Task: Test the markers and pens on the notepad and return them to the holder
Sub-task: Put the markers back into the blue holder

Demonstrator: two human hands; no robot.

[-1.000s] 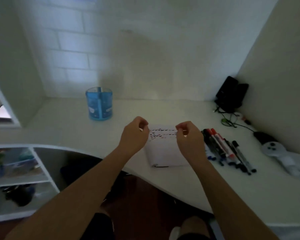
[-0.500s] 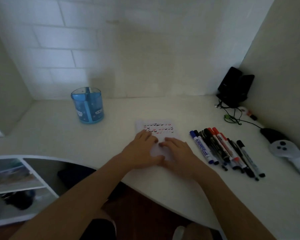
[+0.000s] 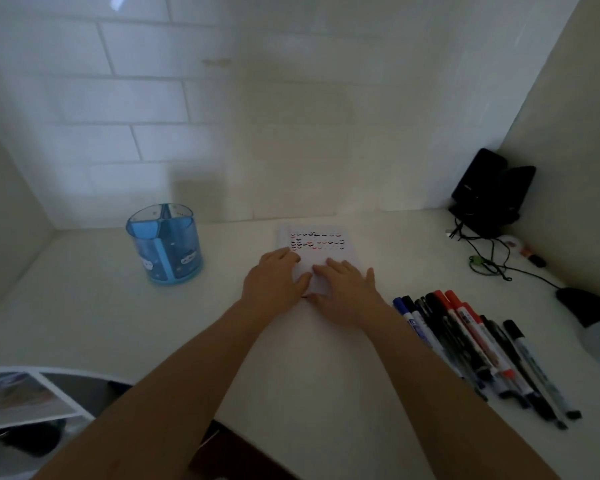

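Several markers [image 3: 482, 355] lie parallel (caps toward wall), right of notepad [image 3: 323, 252].

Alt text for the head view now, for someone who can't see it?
The left hand and right hand lie flat on a white notepad with rows of ink marks. Markers and pens lie in a row to its right; a blue pen holder stands to its left.

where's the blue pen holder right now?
Head view: the translucent blue plastic pen holder stands upright on the white desk, left of the white notepad and the left hand, close to the tiled back wall.
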